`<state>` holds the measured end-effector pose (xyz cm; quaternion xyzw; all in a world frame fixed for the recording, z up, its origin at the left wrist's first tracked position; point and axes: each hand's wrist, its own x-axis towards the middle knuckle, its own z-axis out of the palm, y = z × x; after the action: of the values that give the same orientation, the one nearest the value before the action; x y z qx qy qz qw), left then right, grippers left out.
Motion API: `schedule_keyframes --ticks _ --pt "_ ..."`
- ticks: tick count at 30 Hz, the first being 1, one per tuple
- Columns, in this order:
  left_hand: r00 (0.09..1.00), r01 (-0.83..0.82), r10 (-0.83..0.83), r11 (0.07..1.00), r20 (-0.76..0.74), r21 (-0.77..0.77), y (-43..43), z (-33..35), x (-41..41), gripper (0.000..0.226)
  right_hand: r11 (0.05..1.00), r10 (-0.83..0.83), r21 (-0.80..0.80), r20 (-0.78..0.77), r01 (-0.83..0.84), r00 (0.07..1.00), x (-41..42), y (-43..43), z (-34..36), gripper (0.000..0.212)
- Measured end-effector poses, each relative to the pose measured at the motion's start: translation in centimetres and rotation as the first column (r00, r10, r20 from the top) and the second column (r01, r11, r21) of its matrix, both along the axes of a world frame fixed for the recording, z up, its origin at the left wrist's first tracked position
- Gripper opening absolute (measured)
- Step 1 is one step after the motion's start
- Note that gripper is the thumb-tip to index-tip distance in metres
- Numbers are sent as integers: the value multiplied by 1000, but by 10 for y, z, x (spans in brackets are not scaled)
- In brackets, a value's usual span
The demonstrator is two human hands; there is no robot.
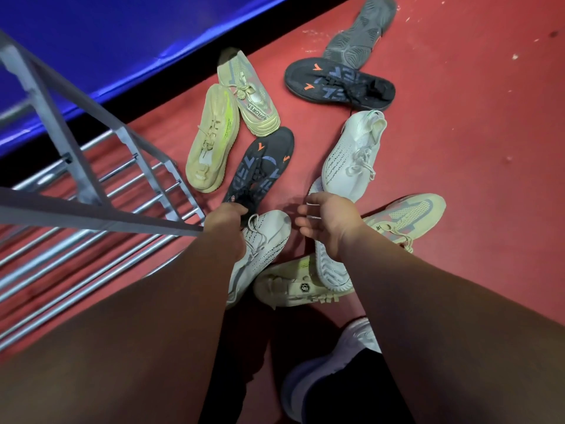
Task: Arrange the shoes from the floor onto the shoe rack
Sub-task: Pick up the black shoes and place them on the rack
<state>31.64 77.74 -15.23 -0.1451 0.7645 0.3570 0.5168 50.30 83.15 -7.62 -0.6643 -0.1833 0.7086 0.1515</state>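
**Ten loose shoes on the floor, both hands low over the near pile**

Count: ten shoes lie on the red floor (pixel 474 133), all beside the metal shoe rack (pixel 143 166) at left.
- Two black shoes with orange marks: far black shoe (pixel 339 84), near black shoe (pixel 260 169).
- Three white: upright white shoe (pixel 353 154), near white shoe (pixel 266 240), and a sideways white shoe (pixel 330 270) showing its sole.
- Two tan: lettered tan shoe (pixel 249 93), right tan shoe (pixel 409 217).
- Two yellow-green: far yellow shoe (pixel 212 139), near pale shoe (pixel 293 286).
- One grey shoe (pixel 360 29), sole up.

Hands: both arms reach down and forward. The left hand (pixel 226 224) is curled where the near black shoe's heel meets the near white shoe's laces. Which one it grips, if either, I can't tell. The right hand (pixel 331 221) hovers over the sideways white shoe, fingers loosely spread, holding nothing.

Hidden: the forearms cover parts of the near shoes. The grey shoe is cut off at the top edge. The person's own worn shoe (pixel 336 362) shows at the bottom. A blue sheet (pixel 122 35) fills the upper left.
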Motion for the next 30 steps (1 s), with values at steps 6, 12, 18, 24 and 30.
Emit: schedule_keyframes --ticks 6,12,18,24,30 --pt "970 -238 228 960 84 148 5 13 8 46 1000 31 4 -8 -31 999 -2 -1 -5 36" --pt "982 -149 115 960 152 236 16 37 27 34 1000 -21 16 -23 21 1000 -1 1 -3 33" --pt "991 130 -134 958 -2 255 38 57 49 8 996 -81 28 -11 81 997 5 3 4 28" --pt "963 264 -231 914 -141 309 51 110 65 5 995 -64 72 14 63 998 3 12 36 27" --pt "935 356 -313 828 -169 434 34 195 69 47 978 -112 182 44 103 993 21 19 104 32"
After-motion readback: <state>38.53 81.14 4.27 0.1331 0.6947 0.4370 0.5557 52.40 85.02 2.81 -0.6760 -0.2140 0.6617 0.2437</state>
